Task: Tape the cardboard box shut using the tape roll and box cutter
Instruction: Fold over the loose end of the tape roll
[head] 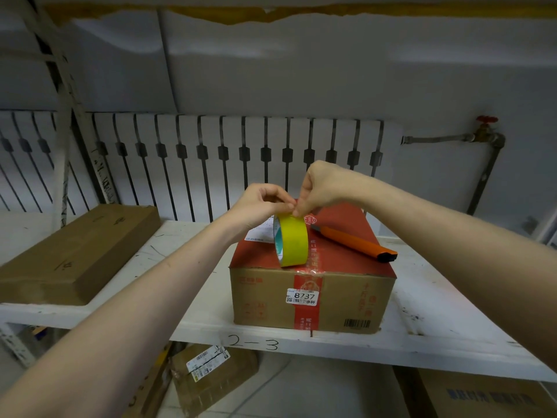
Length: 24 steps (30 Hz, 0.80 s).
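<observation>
Atop closed box [312,294]: tape roll [294,241], cutter [355,241]

Dim, flat indoor light, cool grey cast. Soft weak shadows under box [312,294] on shelf [422,300]. Wide-angle bending at edges, radiator [211,158] bars splay. Corners soft, forearms near frame slightly blurred. No glare.

Glossy yellow tape roll [294,241], matt cardboard box [312,297]
</observation>
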Tool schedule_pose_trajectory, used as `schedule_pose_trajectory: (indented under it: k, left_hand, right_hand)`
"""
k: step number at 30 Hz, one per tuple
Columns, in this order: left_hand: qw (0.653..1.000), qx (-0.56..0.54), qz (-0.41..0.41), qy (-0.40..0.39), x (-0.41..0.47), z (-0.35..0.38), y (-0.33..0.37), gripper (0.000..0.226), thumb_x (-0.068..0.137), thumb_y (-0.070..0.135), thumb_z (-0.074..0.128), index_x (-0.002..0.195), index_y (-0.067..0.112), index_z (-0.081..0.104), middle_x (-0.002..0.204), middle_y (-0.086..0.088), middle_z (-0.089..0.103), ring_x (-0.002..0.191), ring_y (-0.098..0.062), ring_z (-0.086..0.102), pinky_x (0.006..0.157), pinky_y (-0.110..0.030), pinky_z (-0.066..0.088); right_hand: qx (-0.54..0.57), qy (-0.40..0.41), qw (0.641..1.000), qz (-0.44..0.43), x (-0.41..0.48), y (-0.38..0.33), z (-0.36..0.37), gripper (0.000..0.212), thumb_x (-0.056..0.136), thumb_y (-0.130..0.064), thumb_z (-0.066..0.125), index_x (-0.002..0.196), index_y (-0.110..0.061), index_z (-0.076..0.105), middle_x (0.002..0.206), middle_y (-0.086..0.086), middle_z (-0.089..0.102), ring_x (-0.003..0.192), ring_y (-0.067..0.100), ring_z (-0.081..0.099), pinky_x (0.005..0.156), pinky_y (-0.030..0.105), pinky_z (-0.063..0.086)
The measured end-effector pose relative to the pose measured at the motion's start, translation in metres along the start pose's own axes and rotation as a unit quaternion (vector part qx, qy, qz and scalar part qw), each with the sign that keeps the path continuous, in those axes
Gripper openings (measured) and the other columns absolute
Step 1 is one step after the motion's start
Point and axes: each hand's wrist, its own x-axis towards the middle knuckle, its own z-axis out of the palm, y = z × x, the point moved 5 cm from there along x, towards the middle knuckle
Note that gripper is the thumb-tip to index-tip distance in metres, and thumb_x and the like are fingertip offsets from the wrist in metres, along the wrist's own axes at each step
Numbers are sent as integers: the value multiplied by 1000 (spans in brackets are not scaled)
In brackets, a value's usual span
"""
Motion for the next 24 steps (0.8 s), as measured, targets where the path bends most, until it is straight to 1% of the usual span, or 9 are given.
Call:
schedule_pose_trajectory:
  k: [5, 8, 11, 14, 16, 17, 20, 22, 24]
  left_hand:
    - [1000, 5, 9, -1, 0, -1, 0, 9, 82, 8, 68, 79, 16, 69, 86, 2, 68, 85, -7, 62, 64, -9, 50]
    - [1000, 15, 14, 0, 0, 0, 0, 11, 82, 7, 67, 78, 17, 69, 85, 3, 68, 85, -7, 63, 67, -11, 50]
    - [999, 33, 26, 4, -1, 1, 3, 14, 83, 6, 65, 77, 18, 68, 83, 4, 67, 83, -7, 63, 66, -11, 50]
    - [998, 47, 44, 12, -3, 1, 5, 12, 84, 5, 64, 79, 14, 68, 80, 5, 66, 80, -6, 63, 64, -8, 51]
    - [997, 57, 56, 19, -4, 1, 6, 9, 84, 4, 63, 82, 10, 68, 81, 4, 66, 80, -7, 63, 65, -8, 52]
    - [996, 64, 64, 23, -5, 1, 7, 8, 84, 4, 63, 83, 9, 68, 82, 3, 66, 81, -8, 63, 66, -9, 53]
    - [993, 78, 77, 34, -5, 0, 7, 6, 84, 5, 65, 85, 8, 70, 85, -2, 68, 85, -12, 64, 70, -14, 55]
    - [993, 78, 79, 38, -4, 0, 7, 6, 84, 5, 65, 87, 6, 70, 89, -8, 69, 88, -16, 65, 75, -20, 56]
    - [993, 76, 76, 40, -5, 0, 8, 7, 84, 4, 64, 87, 4, 70, 94, -14, 70, 92, -21, 65, 80, -27, 56]
  right_hand:
    - [47, -28, 998, 3, -1, 3, -1, 31, 75, -27, 77, 96, -4, 73, 92, 9, 75, 83, 16, 71, 81, 33, 56]
    - [52, -31, 998, 8, -1, 5, 0, 29, 76, -25, 76, 96, -4, 73, 93, 9, 75, 85, 17, 71, 81, 33, 56]
    - [59, -38, 997, 20, -1, 6, 1, 27, 75, -20, 76, 96, -3, 73, 94, 11, 75, 81, 15, 70, 79, 31, 56]
    - [95, -48, 993, 41, -2, 9, 1, 28, 77, -18, 73, 99, -1, 72, 96, 13, 75, 81, 15, 69, 79, 30, 55]
    - [114, -51, 991, 52, -3, 11, 1, 26, 79, -19, 71, 100, -3, 72, 93, 9, 75, 83, 16, 70, 81, 31, 54]
    - [117, -52, 990, 52, -3, 12, 1, 24, 80, -21, 71, 99, -5, 72, 89, 6, 74, 83, 15, 70, 81, 31, 55]
    - [116, -44, 992, 20, -3, 15, 3, 19, 80, -27, 72, 91, -12, 72, 80, -2, 71, 75, 8, 66, 70, 24, 53]
    - [116, -31, 993, -6, -3, 17, 4, 16, 80, -29, 72, 89, -15, 73, 80, -2, 71, 74, 8, 66, 66, 22, 51]
    - [107, -21, 994, -30, -3, 17, 5, 17, 79, -29, 73, 89, -15, 74, 85, 1, 73, 75, 9, 66, 66, 21, 52]
